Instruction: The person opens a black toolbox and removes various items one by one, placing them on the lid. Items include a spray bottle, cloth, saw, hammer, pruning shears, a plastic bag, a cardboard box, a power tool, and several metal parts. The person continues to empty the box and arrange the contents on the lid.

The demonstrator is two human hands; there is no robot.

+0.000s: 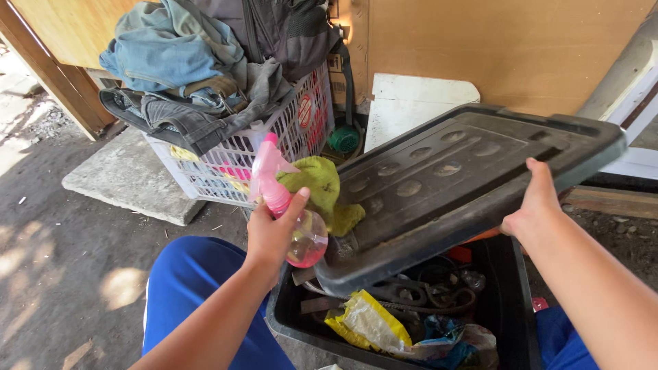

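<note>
My left hand (272,231) grips a pink spray bottle (293,226) together with a yellow-green cloth (322,188), held just left of a black plastic lid (452,185). My right hand (531,205) holds the lid by its right edge, tilted up over a black storage bin (510,301). Inside the bin lie dark belts or cables (428,291), a yellow crumpled bag (367,322) and a patterned wrapper (459,342).
A white laundry basket (233,161) heaped with denim clothes (185,62) and a dark backpack (288,27) stands behind, on a concrete slab (127,178). A white board (411,103) leans on the plywood wall (507,48). My blue-clad knee (192,288) is by the bin.
</note>
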